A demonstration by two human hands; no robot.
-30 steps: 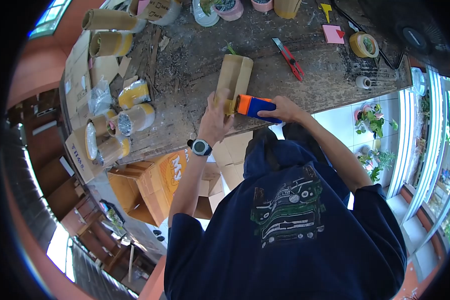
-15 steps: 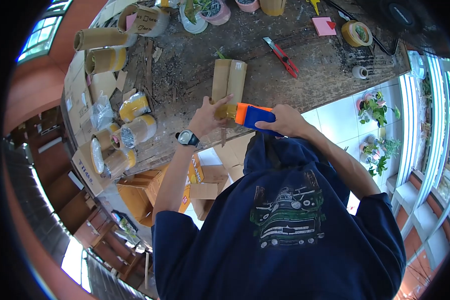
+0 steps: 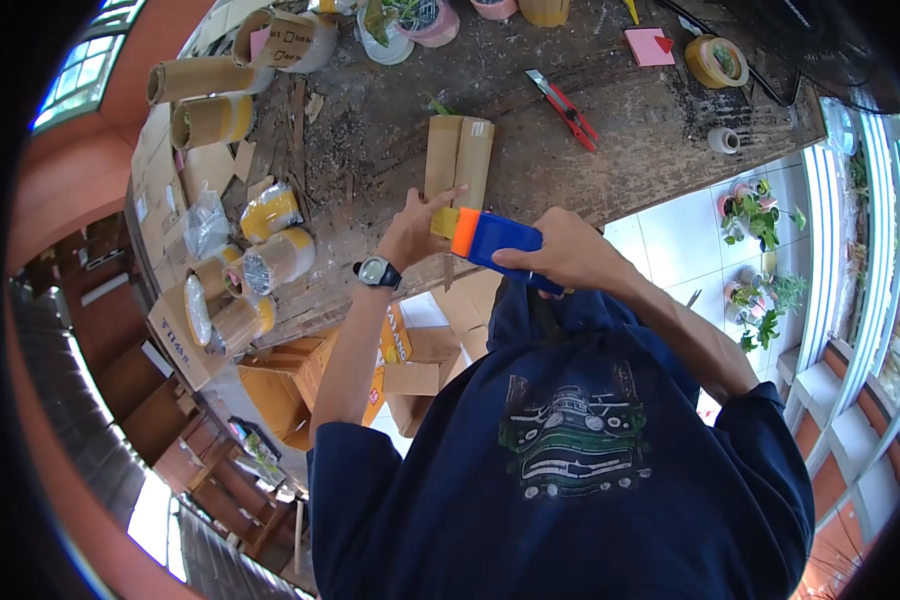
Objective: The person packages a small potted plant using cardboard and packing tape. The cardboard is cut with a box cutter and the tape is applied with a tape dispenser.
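On the worn wooden table lies a folded piece of cardboard (image 3: 458, 160). My left hand (image 3: 415, 225), with a watch on its wrist, is on the near end of the cardboard, its fingers spread around it. In my right hand (image 3: 560, 250) is a blue and orange tape dispenser (image 3: 500, 238). Yellowish tape (image 3: 444, 221) shows at the dispenser's orange end, beside my left fingers. A red box cutter (image 3: 567, 115) lies to the right of the cardboard.
Cardboard rolls wrapped in tape (image 3: 278, 255) stand and lie at the left. Potted plants (image 3: 430, 20) are at the far edge. A tape roll (image 3: 716, 62), pink paper (image 3: 649, 47) and a small white spool (image 3: 723, 140) sit at the right. Open boxes (image 3: 280, 390) stand below the table.
My right hand has turned the tape dispenser, and its orange end has shifted left towards my left hand. The left hand stays nearly in place on the cardboard.
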